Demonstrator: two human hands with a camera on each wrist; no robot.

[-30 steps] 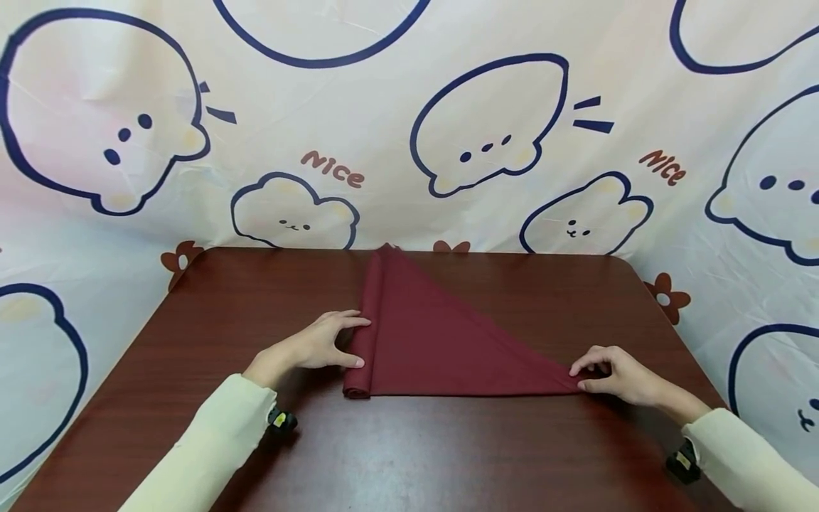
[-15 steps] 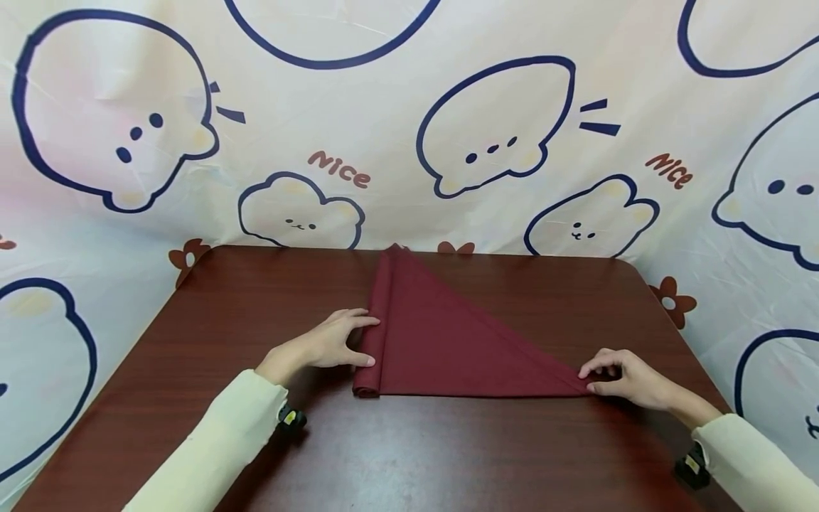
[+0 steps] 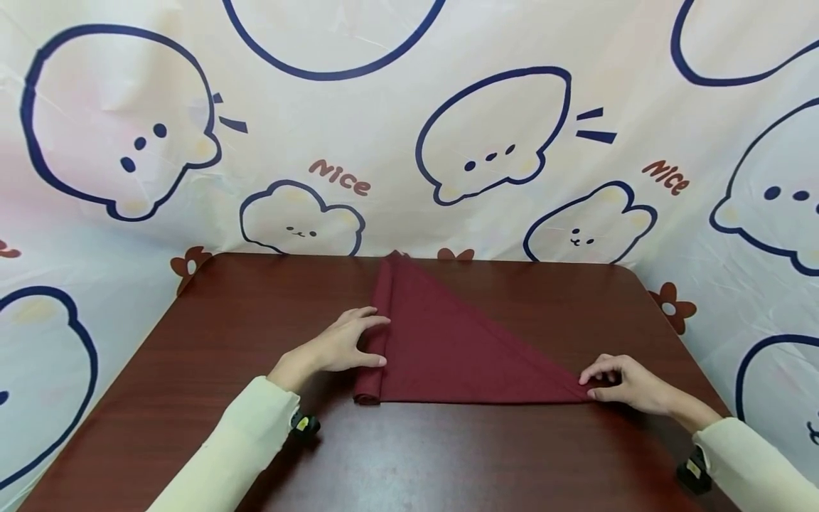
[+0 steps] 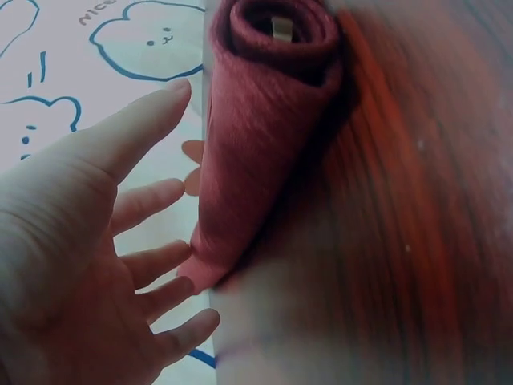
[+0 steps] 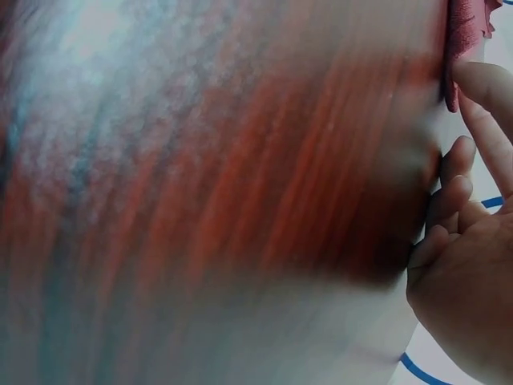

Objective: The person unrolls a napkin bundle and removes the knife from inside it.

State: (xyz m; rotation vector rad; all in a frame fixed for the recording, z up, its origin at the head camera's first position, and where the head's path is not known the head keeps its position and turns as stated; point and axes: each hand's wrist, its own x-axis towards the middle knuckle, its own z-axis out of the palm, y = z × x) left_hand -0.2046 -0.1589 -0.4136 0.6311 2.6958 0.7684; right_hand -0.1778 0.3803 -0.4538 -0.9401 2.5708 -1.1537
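Observation:
A dark red cloth (image 3: 461, 348) lies on the table, its left side wound into a roll (image 3: 367, 380) and its flat part tapering to a point at the right. My left hand (image 3: 342, 345) reaches over the roll from the left, thumb and fingers spread. The left wrist view shows that hand (image 4: 96, 233) with its fingers extended beside the roll (image 4: 256, 120), whose coiled end faces the camera. Whether it touches the cloth is unclear. At the pointed corner, my right hand (image 3: 630, 384) pinches the cloth between thumb and forefinger.
The brown wooden table (image 3: 435, 462) has rounded far corners. A pale sheet (image 3: 397, 142) with cartoon bears hangs behind it and along both sides. Black wrist cameras are strapped below each sleeve.
My left hand has shifted rightward, so its fingertips reach farther over the roll. The right hand keeps its pinch on the cloth's corner. The head view has moved slightly.

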